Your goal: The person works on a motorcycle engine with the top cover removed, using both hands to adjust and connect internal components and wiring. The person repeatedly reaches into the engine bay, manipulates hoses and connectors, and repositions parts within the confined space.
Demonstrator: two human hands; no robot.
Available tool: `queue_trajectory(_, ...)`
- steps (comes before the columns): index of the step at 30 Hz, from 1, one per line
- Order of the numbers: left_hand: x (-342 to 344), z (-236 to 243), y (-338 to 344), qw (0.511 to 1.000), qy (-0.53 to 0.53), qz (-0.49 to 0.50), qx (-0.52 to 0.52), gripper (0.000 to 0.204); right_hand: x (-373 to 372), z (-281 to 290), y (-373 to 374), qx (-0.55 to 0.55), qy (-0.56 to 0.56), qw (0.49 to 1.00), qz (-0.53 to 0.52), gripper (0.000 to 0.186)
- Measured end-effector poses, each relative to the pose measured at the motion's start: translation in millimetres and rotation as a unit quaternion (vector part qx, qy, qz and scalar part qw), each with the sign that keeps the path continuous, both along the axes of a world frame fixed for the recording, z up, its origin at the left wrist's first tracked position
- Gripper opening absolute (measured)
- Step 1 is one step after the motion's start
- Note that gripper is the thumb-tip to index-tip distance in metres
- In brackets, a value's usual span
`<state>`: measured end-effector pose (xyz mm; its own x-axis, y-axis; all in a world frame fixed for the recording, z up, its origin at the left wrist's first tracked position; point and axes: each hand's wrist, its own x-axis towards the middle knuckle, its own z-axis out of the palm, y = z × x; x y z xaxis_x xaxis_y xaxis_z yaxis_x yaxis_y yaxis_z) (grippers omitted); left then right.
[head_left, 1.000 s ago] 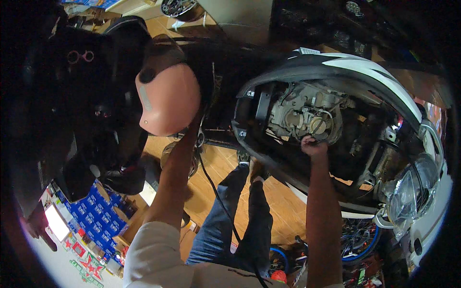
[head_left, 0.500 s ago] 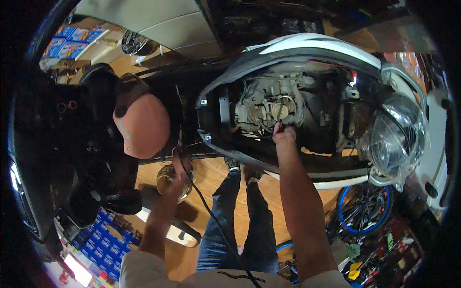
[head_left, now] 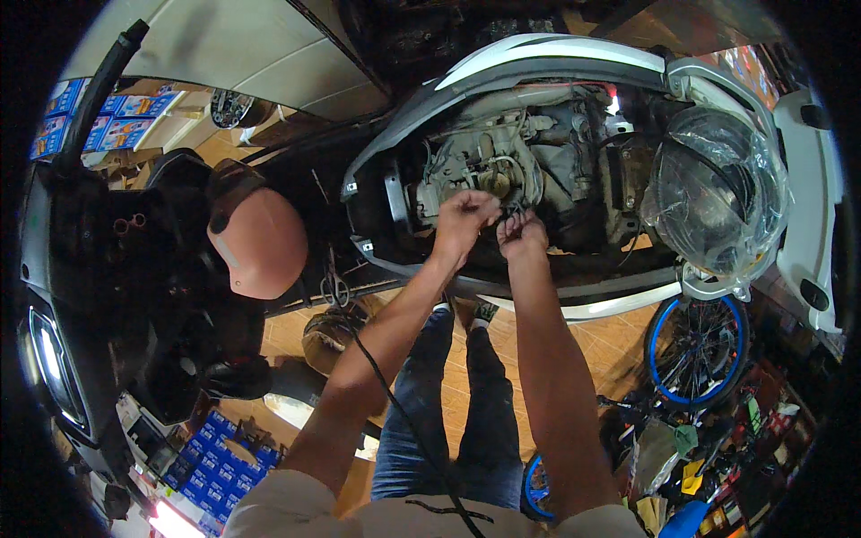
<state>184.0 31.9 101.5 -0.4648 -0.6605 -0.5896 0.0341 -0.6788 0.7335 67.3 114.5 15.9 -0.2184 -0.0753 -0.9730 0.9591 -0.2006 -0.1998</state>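
Note:
Both my hands are over the open engine bay of a scooter with white and black body panels (head_left: 556,56). My left hand (head_left: 468,220) has its fingers pinched at the near side of the grey engine parts (head_left: 480,148). Just to its right, my right hand (head_left: 523,235) has its fingers curled together. Whatever the fingertips grip is too small or hidden to name. A round brass-coloured part (head_left: 496,184) sits right beyond the fingertips. Left of the bay lies a tool with looped handles (head_left: 335,291), apart from both hands.
A pink helmet (head_left: 260,242) rests on a dark scooter (head_left: 134,269) at left. A plastic-wrapped round part (head_left: 713,193) is at the bay's right end. Below are a blue-rimmed wheel (head_left: 697,350), blue boxes (head_left: 220,466) and clutter. A black cord (head_left: 395,403) runs past my left arm to my body.
My left hand has left the spot by the looped-handle tool and moved right and up into the engine bay. My right hand stays at the engine. The view has shifted slightly.

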Motion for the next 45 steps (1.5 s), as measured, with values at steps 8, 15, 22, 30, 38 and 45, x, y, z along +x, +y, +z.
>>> queue_trajectory(8,-20,-66,5,0.977,0.026,0.033,0.211,0.016,9,15,4,-0.077,0.008,0.997,-0.004,0.019)
queue_trajectory(15,-25,-73,13,0.968,0.042,0.027,0.245,0.013,11,21,0,-0.056,0.024,0.998,0.007,0.015)
queue_trajectory(22,-17,-80,9,0.959,0.064,-0.011,0.277,0.012,11,30,-5,-0.004,0.026,0.998,0.054,0.014)
queue_trajectory(30,-20,-48,21,0.999,-0.024,-0.045,0.018,0.025,11,25,-4,-0.011,0.014,0.995,0.098,0.017)
queue_trajectory(38,-24,-41,12,0.993,0.015,-0.100,0.067,0.022,4,32,3,-0.075,0.004,0.991,0.114,0.017)
queue_trajectory(45,-25,-46,-9,0.972,-0.038,-0.192,-0.126,0.023,-3,47,2,-0.019,0.024,0.984,0.176,0.026)
